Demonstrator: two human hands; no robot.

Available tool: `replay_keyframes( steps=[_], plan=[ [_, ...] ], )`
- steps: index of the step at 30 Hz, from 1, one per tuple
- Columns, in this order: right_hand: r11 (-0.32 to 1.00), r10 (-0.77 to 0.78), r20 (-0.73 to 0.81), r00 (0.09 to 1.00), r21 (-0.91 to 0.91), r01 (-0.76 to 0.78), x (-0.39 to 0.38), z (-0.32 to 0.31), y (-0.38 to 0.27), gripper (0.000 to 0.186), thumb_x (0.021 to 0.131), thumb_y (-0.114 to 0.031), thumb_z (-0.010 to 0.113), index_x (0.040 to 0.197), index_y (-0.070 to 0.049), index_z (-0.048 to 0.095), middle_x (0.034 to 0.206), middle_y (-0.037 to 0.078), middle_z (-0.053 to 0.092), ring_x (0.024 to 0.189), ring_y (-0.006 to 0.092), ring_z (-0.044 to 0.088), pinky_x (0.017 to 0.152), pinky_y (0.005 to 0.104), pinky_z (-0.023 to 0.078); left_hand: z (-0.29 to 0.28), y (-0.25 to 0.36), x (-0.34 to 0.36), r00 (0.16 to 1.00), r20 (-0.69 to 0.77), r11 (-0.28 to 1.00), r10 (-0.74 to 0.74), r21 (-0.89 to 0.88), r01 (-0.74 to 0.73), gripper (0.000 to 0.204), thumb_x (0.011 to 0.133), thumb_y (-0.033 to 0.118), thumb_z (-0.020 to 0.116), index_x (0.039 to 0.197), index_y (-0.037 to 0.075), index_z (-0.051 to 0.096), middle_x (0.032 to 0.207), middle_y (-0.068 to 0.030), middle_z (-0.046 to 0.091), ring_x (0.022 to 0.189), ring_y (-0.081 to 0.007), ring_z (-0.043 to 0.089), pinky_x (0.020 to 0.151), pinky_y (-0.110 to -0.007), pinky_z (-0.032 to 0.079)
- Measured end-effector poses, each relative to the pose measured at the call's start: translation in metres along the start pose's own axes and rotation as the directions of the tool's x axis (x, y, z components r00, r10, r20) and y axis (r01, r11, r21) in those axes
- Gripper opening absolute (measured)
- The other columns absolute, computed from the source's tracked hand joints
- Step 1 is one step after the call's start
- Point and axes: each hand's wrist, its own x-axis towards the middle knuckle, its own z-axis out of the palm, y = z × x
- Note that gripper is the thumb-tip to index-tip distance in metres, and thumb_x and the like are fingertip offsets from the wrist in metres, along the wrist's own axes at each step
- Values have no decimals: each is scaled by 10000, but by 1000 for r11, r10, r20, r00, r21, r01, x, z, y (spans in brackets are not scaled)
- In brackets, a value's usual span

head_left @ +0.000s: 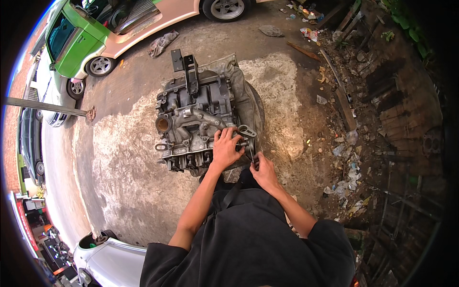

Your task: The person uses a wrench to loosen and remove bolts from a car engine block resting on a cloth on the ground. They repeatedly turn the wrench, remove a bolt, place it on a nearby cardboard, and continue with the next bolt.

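A grey metal car engine (201, 115) lies in front of me, with a curved manifold across its top and a dark bracket (191, 74) standing up at its far side. My left hand (226, 147) rests at the near right corner of the engine, fingers bent and thumb drawn in around a small part that they mostly hide. Just right of it, my right hand (264, 171) is closed on a thin metal tool (251, 152), whose exact kind I cannot make out. The tool points up toward a slotted metal lug (246, 130) at the engine's corner.
Crumpled grey cloth (246, 95) lies under and beside the engine. A green and peach vehicle (79, 45) stands at the far left, a silver car (112, 260) at the near left. Litter and wood scraps (344, 107) line the right side. A rag (162, 43) lies beyond the engine.
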Motion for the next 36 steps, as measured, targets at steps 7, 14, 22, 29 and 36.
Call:
replay_keyframes(
  steps=[7,14,22,29,36],
  plan=[
    [999,35,12,999,34,-36,0,-2,-9,239,893,-61,739,1023,31,562,849,267,681,795,451,697,718,503,537,2,-1,0,1000,-15,1000,4,-6,-4,320,753,321,828,1030,173,764,1300,-27,613,1313,-257,522,1118,-484,330],
    [999,31,-30,999,29,-30,7,-3,-30,222,911,-75,731,1009,32,563,796,248,683,775,452,701,712,499,540,-2,1,1,1000,-3,1000,3,-27,-3,321,763,294,819,1037,132,776,1286,-40,609,1293,-261,530,1128,-479,346],
    [999,36,-35,999,17,-36,9,-3,-25,209,902,-62,721,1003,49,576,890,283,695,863,502,683,759,524,534,-2,1,1,1000,-8,1000,6,-23,-6,323,754,298,827,1032,144,773,1293,-39,610,1295,-263,532,1120,-479,345],
    [998,55,-18,998,30,-54,6,-5,-25,189,911,-60,716,987,55,585,856,274,695,822,452,712,731,495,543,1,-2,0,1000,-10,1000,8,-9,-8,331,756,320,826,1044,166,770,1302,-25,613,1307,-250,525,1116,-475,333],
    [987,141,4,990,83,-141,6,-10,-33,192,922,-81,723,992,49,601,813,226,712,776,389,737,717,457,558,1,-2,0,1000,-15,1000,9,-9,-9,333,750,317,828,1041,164,771,1292,-22,616,1300,-247,530,1113,-476,337]
  ],
)
